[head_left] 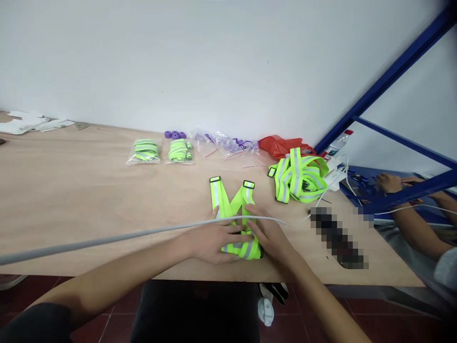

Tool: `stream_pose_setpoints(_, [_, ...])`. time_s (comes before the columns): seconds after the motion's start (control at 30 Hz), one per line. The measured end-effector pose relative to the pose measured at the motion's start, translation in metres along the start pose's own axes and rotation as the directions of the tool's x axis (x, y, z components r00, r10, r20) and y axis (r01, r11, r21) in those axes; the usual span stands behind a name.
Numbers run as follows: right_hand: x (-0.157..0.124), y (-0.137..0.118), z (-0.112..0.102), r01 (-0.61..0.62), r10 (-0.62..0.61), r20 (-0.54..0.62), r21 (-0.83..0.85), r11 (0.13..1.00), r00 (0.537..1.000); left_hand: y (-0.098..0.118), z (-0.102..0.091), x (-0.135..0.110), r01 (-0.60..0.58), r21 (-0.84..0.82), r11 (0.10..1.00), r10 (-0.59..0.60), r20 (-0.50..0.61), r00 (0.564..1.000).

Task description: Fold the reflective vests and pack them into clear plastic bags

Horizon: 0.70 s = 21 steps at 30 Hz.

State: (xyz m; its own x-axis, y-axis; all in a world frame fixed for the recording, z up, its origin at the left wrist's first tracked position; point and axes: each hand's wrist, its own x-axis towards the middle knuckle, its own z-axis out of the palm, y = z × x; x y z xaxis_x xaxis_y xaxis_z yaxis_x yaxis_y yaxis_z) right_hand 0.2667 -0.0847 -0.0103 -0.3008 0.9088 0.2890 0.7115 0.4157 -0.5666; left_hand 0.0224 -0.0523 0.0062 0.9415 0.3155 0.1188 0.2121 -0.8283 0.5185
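A neon-yellow reflective strap harness with grey stripes lies partly folded near the table's front edge. Its two upper straps, each with a black buckle, point away from me. My left hand rests across the bundle from the left, its fingers stretched out and apart over the straps. At the right side, my right hand closes around the edge of the same harness, thumb and forefinger at a strap. Part of the bundle is hidden beneath both hands. A white cable crosses the view in front of them.
Bagged harnesses, purple rolls and clear plastic bags lie along the wall. A loose pile of harnesses sits right, before a red bag. A blue frame stands beside a co-worker's arms.
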Motion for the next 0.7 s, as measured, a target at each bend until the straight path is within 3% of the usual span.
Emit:
stream_pose_setpoints(0.1, [-0.049, -0.008, -0.001, -0.027, 0.027, -0.006, -0.029, 0.999, 1.0, 0.0, -0.001, 0.0, 0.008, -0.003, 1.0, -0.008, 0.018, 1.0])
stream_pose_setpoints(0.2, [-0.07, -0.018, 0.004, 0.001, 0.007, 0.076, -0.102, 0.995, 0.997, 0.0, 0.0, -0.001, 0.021, -0.008, 1.0, -0.021, 0.017, 1.0])
stream_pose_setpoints(0.33, [-0.07, -0.023, 0.011, 0.009, 0.015, 0.115, -0.207, 0.978, 0.993, -0.002, 0.006, -0.005, 0.089, -0.018, 0.996, -0.09, -0.051, 0.995])
stream_pose_setpoints(0.5, [-0.065, -0.019, 0.011, 0.063, -0.034, 0.115, -0.263, 0.963, 0.993, 0.003, 0.016, -0.019, 0.239, 0.128, 0.963, -0.2, -0.26, 0.945])
stream_pose_setpoints(0.7, [-0.061, -0.021, 0.006, 0.062, -0.025, 0.158, -0.238, 0.969, 0.987, 0.018, 0.019, -0.046, 0.272, 0.24, 0.932, -0.181, -0.344, 0.921])
